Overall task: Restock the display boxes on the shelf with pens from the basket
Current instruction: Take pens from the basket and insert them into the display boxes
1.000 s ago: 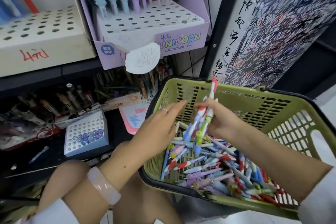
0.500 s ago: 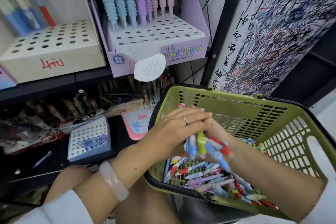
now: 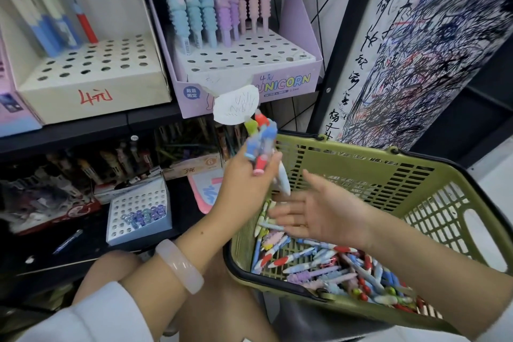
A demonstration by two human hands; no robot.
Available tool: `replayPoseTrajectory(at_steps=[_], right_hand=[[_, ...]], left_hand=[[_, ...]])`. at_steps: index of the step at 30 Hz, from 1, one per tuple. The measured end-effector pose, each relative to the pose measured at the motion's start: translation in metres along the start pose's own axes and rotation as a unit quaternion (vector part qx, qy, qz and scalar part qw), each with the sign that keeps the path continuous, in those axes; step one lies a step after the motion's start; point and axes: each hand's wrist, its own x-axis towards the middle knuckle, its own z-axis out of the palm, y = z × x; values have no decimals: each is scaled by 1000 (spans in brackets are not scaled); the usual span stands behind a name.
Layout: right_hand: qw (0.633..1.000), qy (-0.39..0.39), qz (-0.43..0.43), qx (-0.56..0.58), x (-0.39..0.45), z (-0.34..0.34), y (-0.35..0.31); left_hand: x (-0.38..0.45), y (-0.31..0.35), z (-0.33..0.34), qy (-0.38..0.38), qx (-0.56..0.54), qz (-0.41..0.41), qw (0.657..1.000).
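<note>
My left hand grips a bunch of pens with red, blue and green caps, raised above the near left corner of the green basket. My right hand hovers open and palm up over the basket, holding nothing. Several loose pens lie on the basket floor. On the shelf above stand a purple Unicorn display box with pastel pens in its back row, and a cream display box with blue and red pens at its back.
A small white display box with a few purple pens sits on the lower shelf. A pink tray lies beside it. A scribbled test-paper panel and black shelf post stand right of the boxes.
The bunch of pens passed from my right hand to my left, which lifted it up toward the shelf. My right hand let go and opened over the basket.
</note>
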Motion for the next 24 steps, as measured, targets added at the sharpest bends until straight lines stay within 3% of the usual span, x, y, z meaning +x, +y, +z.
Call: replayPoseTrajectory(at_steps=[2, 5, 8, 11, 17, 20, 24], right_hand=[[992, 77, -33, -94, -6, -6, -3], [935, 213, -178, -223, -11, -4, -10], [926, 168, -288, -177, -8, 6, -29], [936, 98, -301, -153, -1, 17, -45], [938, 157, -293, -97, 8, 20, -53], [929, 171, -323, -63, 5, 21, -62], [907, 177, -372, -92, 3, 35, -74]], left_hand=[[3, 2, -2, -8, -23, -46, 999], [3, 6, -3, -29, -50, -76, 995], [2, 12, 1, -85, -75, -75, 991], [1, 12, 4, -140, -78, -73, 984], [0, 15, -8, -128, -94, -133, 978], [3, 17, -18, -100, -121, -144, 977], [7, 30, -30, -131, -160, -142, 968]])
